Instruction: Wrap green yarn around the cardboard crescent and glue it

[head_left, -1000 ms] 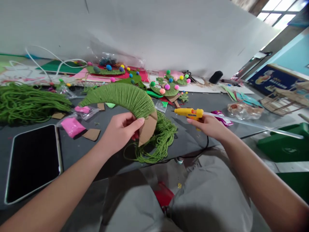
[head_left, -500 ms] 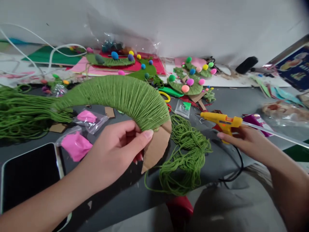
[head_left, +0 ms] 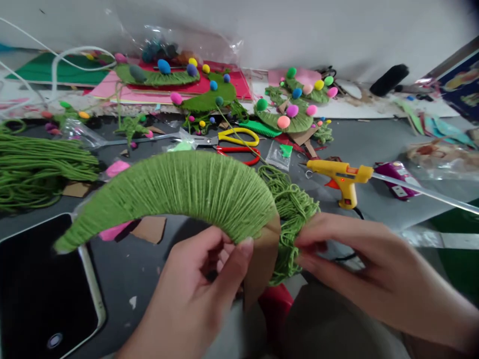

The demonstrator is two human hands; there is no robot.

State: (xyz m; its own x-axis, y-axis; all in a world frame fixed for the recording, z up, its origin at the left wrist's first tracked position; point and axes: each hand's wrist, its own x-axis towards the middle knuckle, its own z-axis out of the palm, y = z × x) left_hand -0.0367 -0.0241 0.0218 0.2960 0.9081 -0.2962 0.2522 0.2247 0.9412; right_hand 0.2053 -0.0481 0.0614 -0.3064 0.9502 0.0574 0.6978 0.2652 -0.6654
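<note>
My left hand (head_left: 209, 284) pinches a cardboard crescent (head_left: 179, 187) between thumb and fingers, close to its right end. Green yarn is wound tightly over most of the crescent, while bare brown cardboard (head_left: 264, 259) shows at the lower right tip. Just right of that tip, my right hand (head_left: 344, 259) is closed at the edge of a loose heap of green yarn (head_left: 295, 209), fingertips gripping strands. Beyond my right hand, a yellow glue gun (head_left: 342, 174) stands on the table with a clear glue stick in its back.
Scissors (head_left: 239, 139) with yellow and red handles lie behind the crescent. A phone (head_left: 48, 284) is at left, below another yarn bundle (head_left: 45, 169). Yarn-wrapped pieces with pom-poms (head_left: 288, 119) line the back. A purple box (head_left: 398, 179) sits right of the glue gun.
My right hand has let go of the glue gun, leaving it on the table, and moved left to the yarn heap. My left hand has brought the crescent lower and nearer.
</note>
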